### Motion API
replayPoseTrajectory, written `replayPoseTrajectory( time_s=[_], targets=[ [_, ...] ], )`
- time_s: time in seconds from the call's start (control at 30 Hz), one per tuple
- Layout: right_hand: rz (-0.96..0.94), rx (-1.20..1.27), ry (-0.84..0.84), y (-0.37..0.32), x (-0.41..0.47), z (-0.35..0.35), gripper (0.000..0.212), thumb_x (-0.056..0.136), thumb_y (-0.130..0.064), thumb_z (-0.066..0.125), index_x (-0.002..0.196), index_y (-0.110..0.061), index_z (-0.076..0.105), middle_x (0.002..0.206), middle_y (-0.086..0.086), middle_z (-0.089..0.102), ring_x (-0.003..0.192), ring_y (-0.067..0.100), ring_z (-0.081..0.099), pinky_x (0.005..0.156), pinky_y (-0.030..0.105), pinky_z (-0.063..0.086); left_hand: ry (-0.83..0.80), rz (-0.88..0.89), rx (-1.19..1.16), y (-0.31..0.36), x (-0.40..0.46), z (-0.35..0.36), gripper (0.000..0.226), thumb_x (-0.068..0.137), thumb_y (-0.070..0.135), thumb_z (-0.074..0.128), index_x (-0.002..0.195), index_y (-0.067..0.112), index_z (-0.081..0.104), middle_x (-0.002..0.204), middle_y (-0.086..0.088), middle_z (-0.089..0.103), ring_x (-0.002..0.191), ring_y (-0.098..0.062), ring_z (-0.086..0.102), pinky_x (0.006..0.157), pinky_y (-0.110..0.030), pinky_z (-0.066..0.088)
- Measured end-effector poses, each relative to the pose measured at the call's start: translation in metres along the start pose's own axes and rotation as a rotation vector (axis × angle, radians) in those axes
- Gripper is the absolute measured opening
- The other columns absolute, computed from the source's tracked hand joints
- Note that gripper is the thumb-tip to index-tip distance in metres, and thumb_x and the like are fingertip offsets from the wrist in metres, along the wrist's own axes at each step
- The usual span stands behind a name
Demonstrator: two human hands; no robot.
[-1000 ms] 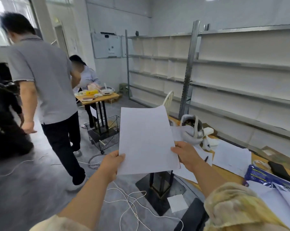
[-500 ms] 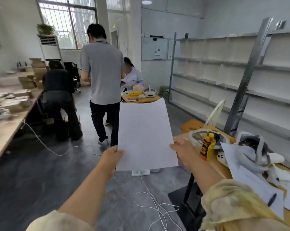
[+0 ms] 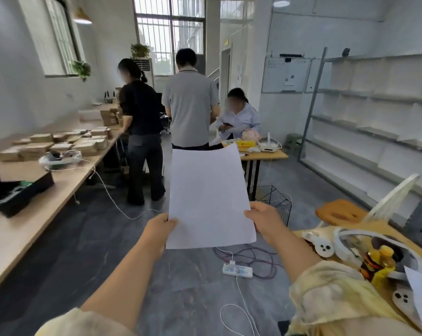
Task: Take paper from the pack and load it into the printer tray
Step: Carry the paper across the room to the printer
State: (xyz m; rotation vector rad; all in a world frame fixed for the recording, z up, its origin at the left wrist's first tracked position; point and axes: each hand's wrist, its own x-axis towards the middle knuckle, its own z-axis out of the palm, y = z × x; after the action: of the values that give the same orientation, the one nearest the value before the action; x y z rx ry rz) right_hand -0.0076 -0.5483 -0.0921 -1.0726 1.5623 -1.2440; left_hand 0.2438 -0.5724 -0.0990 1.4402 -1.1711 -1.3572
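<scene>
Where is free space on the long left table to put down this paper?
The long table is bare at its near end, in front of the black device. Beyond that device it is crowded with a cabled white unit and brown boxes. Both hands grip the paper.

1 head-worn view; looks forward and down, close over the paper; window far beyond it.

I hold a blank white sheet of paper upright in both hands, left hand and right hand pinching its lower edges, above a white power strip on the grey floor; three people stand or sit beyond the sheet.
</scene>
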Motion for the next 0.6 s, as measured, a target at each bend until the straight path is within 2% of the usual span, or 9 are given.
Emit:
replayPoseTrajectory(
  time_s=[0.13, 0.23, 0.27, 0.33, 0.4, 0.47, 0.53, 0.6],
  targets=[
    [-0.011, -0.024, -0.059, -0.007, 0.037, 0.004, 0.025, 0.089, 0.003, 0.052, 0.112, 0.002, 0.063, 0.099, 0.012, 0.064, 0.075, 0.015, 0.060, 0.060, 0.020, 0.049, 0.065, 0.005, -0.023, 0.004, 0.021, 0.005, 0.018, 0.095, 0.008, 0.046, 0.103, 0.011, 0.062, 0.106, -0.011, 0.068, 0.101, -0.031, 0.064, 0.091, -0.044, 0.052],
    [-0.020, -0.034, -0.096, -0.010, 0.060, 0.013, 0.023, 0.089, 0.004, 0.051, 0.110, 0.001, 0.062, 0.095, 0.009, 0.063, 0.070, 0.011, 0.059, 0.053, 0.014, 0.049, 0.117, 0.016, -0.034, 0.006, 0.032, 0.003, 0.017, 0.095, 0.007, 0.046, 0.094, 0.012, 0.062, 0.098, -0.009, 0.068, 0.089, -0.027, 0.064, 0.078, -0.036, 0.054],
    [-0.019, -0.043, -0.111, -0.011, 0.066, 0.017, 0.023, 0.089, 0.003, 0.052, 0.109, 0.002, 0.062, 0.095, 0.009, 0.064, 0.073, 0.014, 0.060, 0.055, 0.016, 0.050, 0.130, 0.007, -0.027, 0.006, 0.035, 0.001, 0.019, 0.095, 0.007, 0.046, 0.088, 0.015, 0.062, 0.096, -0.008, 0.068, 0.087, -0.026, 0.064, 0.077, -0.035, 0.053],
    [-0.019, -0.041, -0.143, -0.012, 0.079, 0.027, 0.026, 0.088, 0.003, 0.052, 0.111, 0.001, 0.063, 0.097, 0.011, 0.065, 0.081, 0.021, 0.061, 0.064, 0.024, 0.050, 0.164, 0.000, -0.019, 0.005, 0.039, -0.005, 0.021, 0.094, 0.008, 0.047, 0.085, 0.018, 0.063, 0.098, -0.008, 0.069, 0.091, -0.027, 0.065, 0.084, -0.038, 0.053],
    [-0.017, -0.028, -0.177, -0.013, 0.092, 0.039, 0.027, 0.088, 0.003, 0.052, 0.113, 0.002, 0.062, 0.100, 0.013, 0.066, 0.087, 0.024, 0.061, 0.075, 0.034, 0.052, 0.188, -0.005, -0.025, 0.005, 0.047, -0.014, 0.018, 0.093, 0.010, 0.048, 0.094, 0.014, 0.066, 0.103, -0.010, 0.069, 0.097, -0.030, 0.066, 0.092, -0.044, 0.052],
    [-0.017, -0.034, -0.208, -0.015, 0.103, 0.052, 0.027, 0.088, 0.003, 0.052, 0.113, 0.003, 0.062, 0.103, 0.016, 0.066, 0.091, 0.025, 0.061, 0.088, 0.041, 0.051, 0.218, -0.013, -0.029, 0.005, 0.056, -0.023, 0.017, 0.093, 0.011, 0.049, 0.099, 0.010, 0.066, 0.106, -0.012, 0.069, 0.098, -0.031, 0.066, 0.091, -0.044, 0.053],
    [-0.024, -0.032, -0.240, -0.018, 0.115, 0.065, 0.026, 0.088, 0.003, 0.051, 0.111, 0.001, 0.063, 0.104, 0.016, 0.067, 0.092, 0.025, 0.061, 0.092, 0.043, 0.050, 0.244, -0.021, -0.032, 0.007, 0.064, -0.032, 0.018, 0.094, 0.010, 0.048, 0.089, 0.014, 0.065, 0.105, -0.012, 0.069, 0.097, -0.031, 0.066, 0.089, -0.042, 0.053],
    [-0.035, -0.035, -0.263, -0.021, 0.129, 0.080, 0.022, 0.087, 0.002, 0.052, 0.103, -0.005, 0.065, 0.105, 0.017, 0.068, 0.091, 0.026, 0.063, 0.092, 0.044, 0.050, 0.276, -0.025, -0.033, 0.010, 0.075, -0.041, 0.020, 0.095, 0.011, 0.047, 0.085, 0.017, 0.063, 0.104, -0.012, 0.069, 0.099, -0.032, 0.065, 0.093, -0.046, 0.052]
  ],
)
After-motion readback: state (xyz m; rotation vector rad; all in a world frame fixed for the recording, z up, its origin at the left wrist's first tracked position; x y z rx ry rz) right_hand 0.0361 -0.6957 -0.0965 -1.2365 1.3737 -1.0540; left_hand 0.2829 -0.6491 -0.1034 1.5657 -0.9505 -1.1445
